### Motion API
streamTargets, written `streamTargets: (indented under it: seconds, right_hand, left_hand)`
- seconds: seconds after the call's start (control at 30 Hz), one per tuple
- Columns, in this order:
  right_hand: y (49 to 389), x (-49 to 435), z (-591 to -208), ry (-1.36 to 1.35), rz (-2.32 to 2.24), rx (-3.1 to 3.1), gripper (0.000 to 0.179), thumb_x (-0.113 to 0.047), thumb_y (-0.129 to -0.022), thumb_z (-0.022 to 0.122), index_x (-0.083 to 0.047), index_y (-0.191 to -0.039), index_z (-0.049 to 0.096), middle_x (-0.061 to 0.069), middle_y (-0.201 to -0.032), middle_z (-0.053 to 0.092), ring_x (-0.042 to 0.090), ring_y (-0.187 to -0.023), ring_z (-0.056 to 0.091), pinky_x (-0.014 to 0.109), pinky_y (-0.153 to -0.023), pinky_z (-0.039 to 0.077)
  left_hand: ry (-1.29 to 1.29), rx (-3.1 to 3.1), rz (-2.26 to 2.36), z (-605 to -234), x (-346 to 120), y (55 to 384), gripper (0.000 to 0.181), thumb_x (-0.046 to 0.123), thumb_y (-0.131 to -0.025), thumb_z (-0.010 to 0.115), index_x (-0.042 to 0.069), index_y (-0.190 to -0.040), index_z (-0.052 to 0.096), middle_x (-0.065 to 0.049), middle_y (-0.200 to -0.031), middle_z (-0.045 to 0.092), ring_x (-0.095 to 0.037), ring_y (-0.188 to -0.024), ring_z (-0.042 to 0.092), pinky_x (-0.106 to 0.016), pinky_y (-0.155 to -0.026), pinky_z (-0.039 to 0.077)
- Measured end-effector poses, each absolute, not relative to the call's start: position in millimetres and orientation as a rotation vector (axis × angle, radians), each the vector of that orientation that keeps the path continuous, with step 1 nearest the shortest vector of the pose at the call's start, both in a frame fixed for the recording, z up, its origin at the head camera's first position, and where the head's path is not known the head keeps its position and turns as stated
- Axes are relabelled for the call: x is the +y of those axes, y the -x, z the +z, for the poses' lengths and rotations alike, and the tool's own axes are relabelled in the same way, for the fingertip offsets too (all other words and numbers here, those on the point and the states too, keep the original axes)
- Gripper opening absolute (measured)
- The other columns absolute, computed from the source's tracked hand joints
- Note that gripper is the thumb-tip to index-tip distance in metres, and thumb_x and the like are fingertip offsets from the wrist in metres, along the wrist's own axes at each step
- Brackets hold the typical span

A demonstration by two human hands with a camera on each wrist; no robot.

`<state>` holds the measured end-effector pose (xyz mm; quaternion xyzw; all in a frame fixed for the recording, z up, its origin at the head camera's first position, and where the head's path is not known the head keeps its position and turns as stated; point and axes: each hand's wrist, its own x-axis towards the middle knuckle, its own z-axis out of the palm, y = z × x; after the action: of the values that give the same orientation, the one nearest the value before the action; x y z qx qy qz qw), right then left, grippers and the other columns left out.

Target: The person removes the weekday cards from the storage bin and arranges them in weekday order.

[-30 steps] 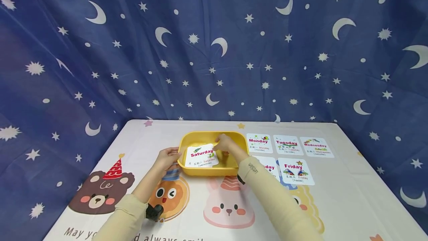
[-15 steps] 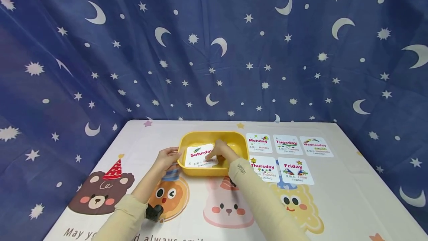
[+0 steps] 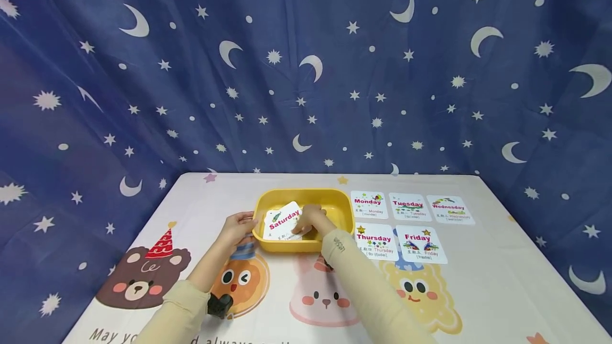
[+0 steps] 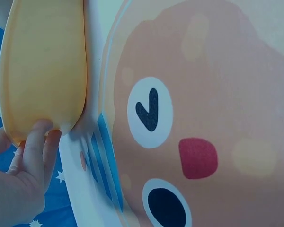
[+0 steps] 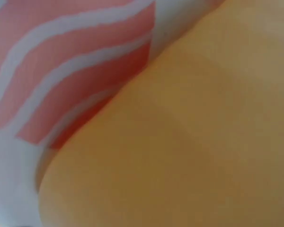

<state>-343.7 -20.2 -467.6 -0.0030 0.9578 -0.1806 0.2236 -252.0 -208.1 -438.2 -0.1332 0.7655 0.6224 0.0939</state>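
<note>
A yellow plastic tray (image 3: pixel 272 246) stands on the table, its long side towards me. My left hand (image 3: pixel 237 227) grips the tray's left end; in the left wrist view, fingers (image 4: pixel 35 142) lie against its outer wall. Inside the tray, a white "Saturday" card (image 3: pixel 282 220) is tilted, its right side raised. My right hand (image 3: pixel 311 221) reaches into the tray and pinches that card at its lower right edge; the fingertips are partly hidden. Part of another white card (image 3: pixel 269 235) shows beneath it. In the right wrist view, the tray wall (image 5: pixel 180 142) fills most of the picture.
Right of the tray lie "Monday" (image 3: pixel 369 205), "Tuesday" (image 3: pixel 409 207) and "Wednesday" (image 3: pixel 451 210) cards in a back row. "Thursday" (image 3: pixel 376 242) and "Friday" (image 3: pixel 421 244) cards lie in front. A printed cloth (image 3: pixel 502 280) covers the table; a starry blue curtain (image 3: pixel 306 68) hangs behind.
My right hand has moved lower and left in the tray onto the "Saturday" card, which has turned and lifted at its right side. My left hand keeps its grip on the tray.
</note>
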Motion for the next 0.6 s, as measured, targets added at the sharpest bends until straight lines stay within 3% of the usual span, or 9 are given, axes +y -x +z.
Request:
streamTargets:
  seconds: [0.1, 0.2, 0.3, 0.47, 0.53, 0.6]
  right_hand:
    - [388.9, -12.0, -513.4, 0.085, -0.574, 2.578, 0.058, -0.040, -0.068, 0.083, -0.002, -0.105, 0.060, 0.013, -0.106, 0.056, 0.026, -0.092, 0.051, 0.034, -0.084, 0.048]
    - [433.0, -3.9, -566.9, 0.109, -0.717, 2.509, 0.047, -0.038, -0.069, 0.083, -0.007, -0.095, 0.060, 0.006, -0.092, 0.056, 0.019, -0.076, 0.053, 0.030, -0.067, 0.052]
    - [432.4, -0.3, -567.9, 0.074, -0.817, 2.491, 0.031, -0.027, -0.077, 0.075, -0.005, -0.092, 0.059, 0.006, -0.087, 0.056, 0.018, -0.067, 0.056, 0.030, -0.058, 0.054]
    - [497.2, 7.1, -658.3, 0.077, -0.996, 2.462, 0.020, -0.027, -0.081, 0.067, -0.008, -0.086, 0.063, 0.005, -0.079, 0.062, 0.019, -0.061, 0.059, 0.033, -0.046, 0.051]
    - [519.1, 10.1, -687.6, 0.086, -1.116, 2.394, 0.019, -0.025, -0.081, 0.067, -0.008, -0.090, 0.064, 0.006, -0.080, 0.065, 0.021, -0.064, 0.062, 0.035, -0.048, 0.051]
    - [495.6, 11.3, -657.6, 0.096, -1.236, 2.314, 0.018, -0.014, -0.081, 0.065, -0.005, -0.096, 0.062, 0.009, -0.083, 0.066, 0.022, -0.066, 0.065, 0.035, -0.051, 0.054]
  left_hand:
    - [0.386, 2.282, 1.848, -436.1, -207.5, 254.1, 0.042, 0.010, -0.096, 0.052, -0.005, -0.134, 0.044, -0.027, -0.125, 0.053, -0.016, -0.081, 0.066, -0.027, -0.071, 0.060]
    - [0.392, 2.279, 1.841, -435.3, -207.4, 254.5, 0.042, 0.009, -0.096, 0.052, -0.005, -0.135, 0.043, -0.027, -0.126, 0.052, -0.014, -0.079, 0.066, -0.026, -0.069, 0.060]
    - [0.399, 2.283, 1.835, -435.2, -207.3, 252.9, 0.042, 0.009, -0.096, 0.052, -0.005, -0.135, 0.043, -0.028, -0.127, 0.052, -0.014, -0.079, 0.065, -0.024, -0.067, 0.060]
    - [0.365, 2.279, 1.864, -434.4, -208.6, 250.5, 0.044, 0.012, -0.095, 0.056, -0.007, -0.133, 0.044, -0.025, -0.118, 0.057, -0.015, -0.078, 0.066, -0.025, -0.067, 0.060]
    - [0.357, 2.275, 1.872, -434.3, -209.1, 250.2, 0.044, 0.014, -0.094, 0.057, -0.006, -0.132, 0.045, -0.023, -0.115, 0.059, -0.016, -0.079, 0.067, -0.026, -0.069, 0.060]
    - [0.362, 2.278, 1.869, -435.1, -209.6, 249.1, 0.044, 0.013, -0.094, 0.056, -0.006, -0.132, 0.045, -0.022, -0.115, 0.059, -0.017, -0.080, 0.067, -0.026, -0.069, 0.060]
